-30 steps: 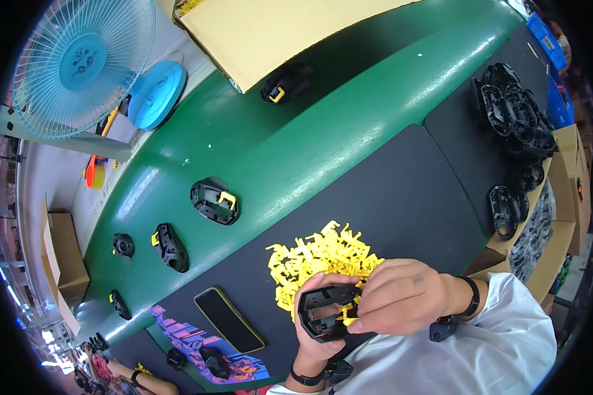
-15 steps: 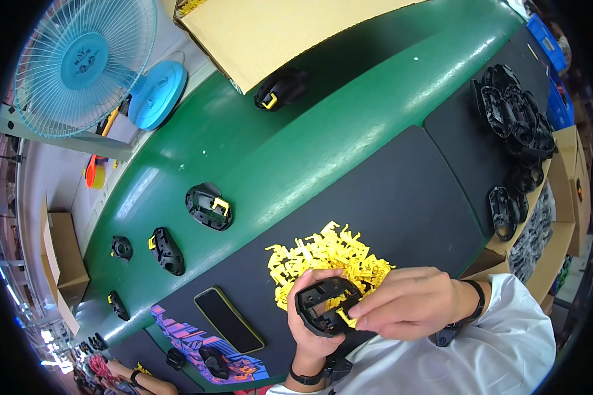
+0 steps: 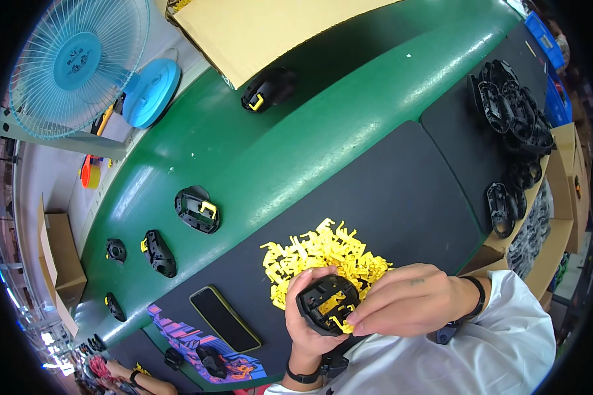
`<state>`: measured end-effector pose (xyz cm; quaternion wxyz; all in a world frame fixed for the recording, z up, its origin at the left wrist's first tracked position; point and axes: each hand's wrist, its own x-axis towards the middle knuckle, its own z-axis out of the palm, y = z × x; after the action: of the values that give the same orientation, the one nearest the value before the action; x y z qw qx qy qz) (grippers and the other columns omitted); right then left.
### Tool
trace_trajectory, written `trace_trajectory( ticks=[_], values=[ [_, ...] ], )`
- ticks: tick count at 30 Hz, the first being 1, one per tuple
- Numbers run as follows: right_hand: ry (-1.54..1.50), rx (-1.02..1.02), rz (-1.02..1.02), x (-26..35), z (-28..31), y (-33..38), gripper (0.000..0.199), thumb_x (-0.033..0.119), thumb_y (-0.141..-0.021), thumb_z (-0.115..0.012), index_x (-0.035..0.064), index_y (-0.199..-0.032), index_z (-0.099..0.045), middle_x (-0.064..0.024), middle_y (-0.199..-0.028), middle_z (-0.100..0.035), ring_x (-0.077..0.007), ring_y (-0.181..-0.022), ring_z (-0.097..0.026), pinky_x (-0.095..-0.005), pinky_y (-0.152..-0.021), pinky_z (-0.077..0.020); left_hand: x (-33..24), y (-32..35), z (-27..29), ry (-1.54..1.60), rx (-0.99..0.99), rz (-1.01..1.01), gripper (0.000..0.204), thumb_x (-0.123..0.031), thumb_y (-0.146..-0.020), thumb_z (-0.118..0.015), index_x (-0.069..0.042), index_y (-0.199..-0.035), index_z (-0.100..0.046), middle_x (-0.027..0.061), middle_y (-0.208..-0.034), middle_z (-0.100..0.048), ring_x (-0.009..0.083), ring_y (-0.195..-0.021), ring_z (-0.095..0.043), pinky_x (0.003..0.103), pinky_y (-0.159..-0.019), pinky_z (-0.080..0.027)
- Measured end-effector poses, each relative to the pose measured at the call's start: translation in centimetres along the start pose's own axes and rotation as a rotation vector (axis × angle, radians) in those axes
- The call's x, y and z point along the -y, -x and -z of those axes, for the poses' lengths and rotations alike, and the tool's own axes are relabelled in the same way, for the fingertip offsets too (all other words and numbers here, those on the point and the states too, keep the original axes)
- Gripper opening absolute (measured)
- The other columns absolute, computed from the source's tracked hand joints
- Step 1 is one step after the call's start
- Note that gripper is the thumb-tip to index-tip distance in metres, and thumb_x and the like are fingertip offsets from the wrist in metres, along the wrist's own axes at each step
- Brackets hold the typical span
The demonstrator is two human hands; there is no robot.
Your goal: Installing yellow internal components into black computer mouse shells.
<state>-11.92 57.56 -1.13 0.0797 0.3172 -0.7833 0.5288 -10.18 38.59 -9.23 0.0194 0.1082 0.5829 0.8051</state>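
My left hand [image 3: 304, 336] grips a black plastic shell [image 3: 315, 309], shaped like a computer mouse housing, with its hollow side up. A small yellow plastic clip [image 3: 340, 324] is pinched between the fingertips of my right hand [image 3: 405, 303]. That clip touches the shell's lower right edge; whether it is seated there I cannot tell. Just beyond both hands, a loose pile of yellow clips [image 3: 323, 253] lies on the black mat [image 3: 375, 191].
Several black shells with yellow clips, one nearby [image 3: 198, 209], sit on the green belt [image 3: 257, 164]. A cardboard box [image 3: 277, 33] stands far. A phone [image 3: 225, 319] lies left. Stacked black shells [image 3: 514, 108] are at right. A blue fan [image 3: 79, 62] stands far left; another person's arm [image 3: 138, 378] shows lower left.
The shells and box on the belt have slid slightly left. The held shell has turned a little, and my right hand has shifted slightly with the clip at its edge.
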Motion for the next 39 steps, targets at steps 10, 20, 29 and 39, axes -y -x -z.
trace_trajectory(
  ticks=[10,20,29,39],
  values=[
    [-0.135,0.012,-0.092,-0.4,-0.5,-0.2,0.027,0.002,-0.075,-0.073,0.0066,-0.101,-0.071,-0.0035,-0.096,-0.066,-0.0187,-0.078,-0.066,-0.0291,-0.067,-0.0549,0.8,0.0,0.5,-0.122,0.014,-0.064,0.096,-0.036,-0.065,-0.089,0.002,-0.137,-0.038,0.0221,-0.123,-0.052,0.0355,-0.112,-0.059,0.044,-0.093,-0.051],
    [-0.187,0.023,-0.092,-0.9,-1.4,0.0,0.029,0.000,-0.076,-0.073,0.0073,-0.105,-0.071,-0.0038,-0.097,-0.063,-0.0187,-0.078,-0.064,-0.0289,-0.067,-0.0547,1.0,-0.2,0.7,-0.169,-0.011,-0.119,0.097,-0.042,-0.063,-0.089,0.000,-0.136,-0.040,0.0231,-0.117,-0.056,0.0352,-0.104,-0.062,0.043,-0.087,-0.053],
    [-0.236,0.057,-0.057,-1.5,-1.4,-0.4,0.023,0.003,-0.079,-0.073,0.0060,-0.102,-0.071,-0.0045,-0.097,-0.063,-0.0194,-0.076,-0.064,-0.0290,-0.066,-0.0545,0.6,-0.4,0.9,-0.223,-0.018,-0.195,0.099,-0.043,-0.060,-0.090,-0.001,-0.135,-0.041,0.0237,-0.115,-0.056,0.0331,-0.102,-0.062,0.041,-0.086,-0.053],
    [-0.173,-0.024,-0.004,-1.7,-1.8,-0.1,0.023,0.002,-0.075,-0.074,0.0056,-0.097,-0.072,-0.0046,-0.097,-0.064,-0.0186,-0.073,-0.065,-0.0291,-0.064,-0.0550,1.0,-1.0,0.8,-0.240,0.003,-0.280,0.100,-0.049,-0.061,-0.088,-0.002,-0.135,-0.040,0.0259,-0.113,-0.055,0.0348,-0.100,-0.062,0.041,-0.082,-0.055]
  ],
)
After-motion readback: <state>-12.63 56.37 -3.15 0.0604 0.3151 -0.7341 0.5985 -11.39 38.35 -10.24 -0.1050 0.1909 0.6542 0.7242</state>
